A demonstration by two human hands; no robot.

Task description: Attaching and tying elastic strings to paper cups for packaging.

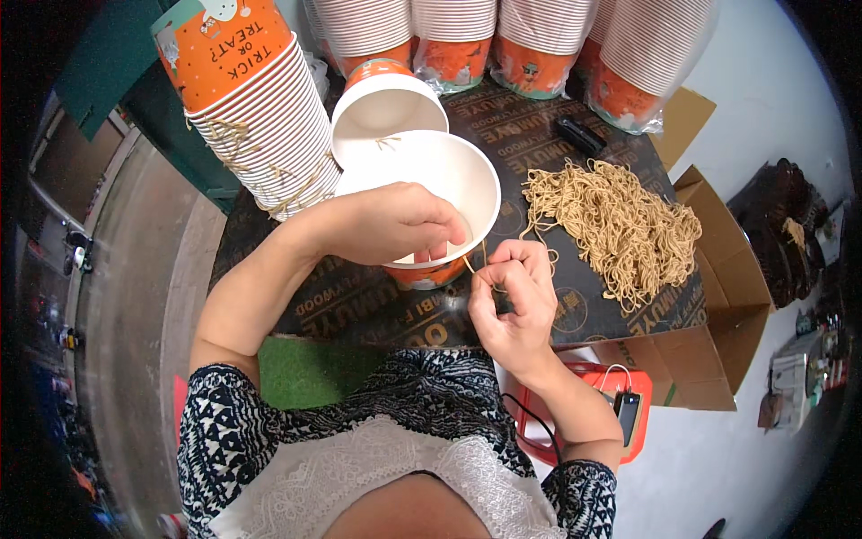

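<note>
A white paper bucket with an orange printed outside (469, 175) stands tilted in front of me on the dark table. My left hand (404, 220) reaches over its near rim; the fingers are bent down inside, and what they hold, if anything, is hidden. Just outside the bucket's right side, my right hand (516, 301) pinches a thin tan cord (486, 254) between thumb and fingers. That cord runs at the bucket's wall by the rim. To the right lies a loose heap of the same tan cords (620, 229).
Behind the bucket another one (386, 112) lies on its side. A tall leaning stack of buckets (269, 135) with cords on it stands left. Bagged bucket stacks (453, 45) line the back, near a black object (580, 136). A cardboard box (727, 287) is right; a phone (628, 415) rests on a red stool (584, 377).
</note>
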